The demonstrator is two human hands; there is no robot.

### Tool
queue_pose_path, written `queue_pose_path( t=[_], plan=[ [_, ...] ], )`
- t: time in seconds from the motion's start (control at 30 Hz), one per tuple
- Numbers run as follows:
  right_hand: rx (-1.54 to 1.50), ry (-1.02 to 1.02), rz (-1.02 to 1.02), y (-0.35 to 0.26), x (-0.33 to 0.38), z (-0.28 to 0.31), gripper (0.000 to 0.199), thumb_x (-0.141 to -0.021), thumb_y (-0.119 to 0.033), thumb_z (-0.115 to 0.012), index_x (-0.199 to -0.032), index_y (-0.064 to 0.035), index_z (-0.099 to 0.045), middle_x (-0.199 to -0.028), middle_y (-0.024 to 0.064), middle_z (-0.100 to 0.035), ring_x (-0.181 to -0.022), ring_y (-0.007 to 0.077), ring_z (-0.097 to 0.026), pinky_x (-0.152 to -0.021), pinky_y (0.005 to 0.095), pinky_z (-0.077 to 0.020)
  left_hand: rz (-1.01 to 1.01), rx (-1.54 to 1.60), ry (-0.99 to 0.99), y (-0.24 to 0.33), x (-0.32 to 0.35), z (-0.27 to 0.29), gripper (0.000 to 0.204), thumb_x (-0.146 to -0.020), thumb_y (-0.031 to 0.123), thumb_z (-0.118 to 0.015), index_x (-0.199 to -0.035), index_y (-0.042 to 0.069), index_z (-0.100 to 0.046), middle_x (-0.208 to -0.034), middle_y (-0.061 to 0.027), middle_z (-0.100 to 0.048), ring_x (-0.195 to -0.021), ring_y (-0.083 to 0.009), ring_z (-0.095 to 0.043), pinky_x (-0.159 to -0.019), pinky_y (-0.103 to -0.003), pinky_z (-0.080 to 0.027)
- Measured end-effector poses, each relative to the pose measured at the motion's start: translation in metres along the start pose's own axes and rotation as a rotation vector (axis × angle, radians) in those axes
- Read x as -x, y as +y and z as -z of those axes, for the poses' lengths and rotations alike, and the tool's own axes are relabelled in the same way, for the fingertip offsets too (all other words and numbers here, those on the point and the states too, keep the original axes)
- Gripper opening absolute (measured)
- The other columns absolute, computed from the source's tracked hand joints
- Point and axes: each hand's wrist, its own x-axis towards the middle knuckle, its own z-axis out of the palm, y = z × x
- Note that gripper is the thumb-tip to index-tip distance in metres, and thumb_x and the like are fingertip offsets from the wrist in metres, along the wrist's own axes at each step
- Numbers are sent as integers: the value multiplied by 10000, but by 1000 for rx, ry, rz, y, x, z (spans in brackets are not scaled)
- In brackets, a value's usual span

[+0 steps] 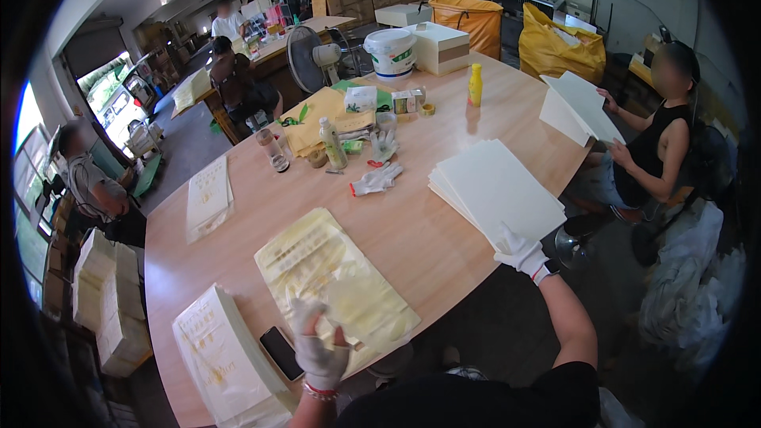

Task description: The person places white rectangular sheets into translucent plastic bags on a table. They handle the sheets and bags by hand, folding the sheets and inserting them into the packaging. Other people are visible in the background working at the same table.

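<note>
My left hand (319,349), in a white glove with bare fingertips, hovers blurred over the near end of a pile of yellowish translucent plastic sleeves (317,257). Its thumb and fingers are apart, and I see nothing between them. Farther right, my gloved right hand (519,254) is at the near corner of a fanned stack of white sheets (499,190). Its fingers close on the corner of a white sheet, and part of the grip is hidden. Beside my left hand lie a black phone (281,353) and a stack of sleeved white sheets with gold print (222,349).
A seated co-worker (662,139) at right holds a white folded board (583,103). Mid-table are loose gloves (376,180), a white bottle (331,143), a glass bottle (272,150) and a yellow bottle (475,85). A white bucket (390,55) and fan (305,59) are farther back.
</note>
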Motion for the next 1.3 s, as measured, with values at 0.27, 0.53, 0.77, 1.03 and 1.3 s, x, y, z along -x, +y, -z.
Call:
queue_pose_path(
  t=[0.27, 0.53, 0.77, 1.03, 1.3],
  plan=[
    [92, 357, 490, 51, -35, -64, 569, -841, -36, -379, -1387, -107, -236, -1301, 172, -413, -1113, 339, -479, -933, 403, -398, 304, 785, -938, 57, 52, -130, 161, -843, 158, -572, -985, 82, -571, -974, -77, -613, -900, -217, -588, -775, -333, -471],
    [103, 310, 795, -82, 110, 43, 428, -794, -241, -551, -1183, -87, -458, -1103, 162, -523, -990, 309, -526, -843, 398, -418, 1197, 1200, -1248, 27, 56, -208, 319, -839, 222, -486, -1119, 72, -457, -953, -61, -553, -861, -157, -543, -728, -295, -458],
    [-1119, 37, -174, 27, 112, -119, 308, -873, -301, -529, -959, -12, -594, -989, 91, -593, -838, 154, -574, -740, 300, -480, 264, 239, -1006, 50, 39, -131, 355, -756, 138, -532, -1073, 9, -438, -943, -152, -528, -888, -261, -549, -749, -359, -461],
    [-1323, 367, -23, -144, 119, -101, 404, -841, -200, -597, -1118, 61, -464, -1003, 124, -582, -878, 177, -567, -762, 309, -471, -157, 222, -1013, 59, 58, -87, 743, -636, 249, -667, -1237, -52, -349, -1302, -331, -259, -1232, -499, -216, -1034, -543, -179],
    [-365, 293, 664, -154, 156, -36, 347, -741, -90, -583, -1085, -58, -550, -1026, 132, -584, -700, 239, -625, -575, 311, -500, 766, 616, -416, -81, -11, -34, 587, -619, 161, -677, -1150, 13, -478, -1144, -250, -474, -1087, -378, -439, -875, -482, -380]
  ],
)
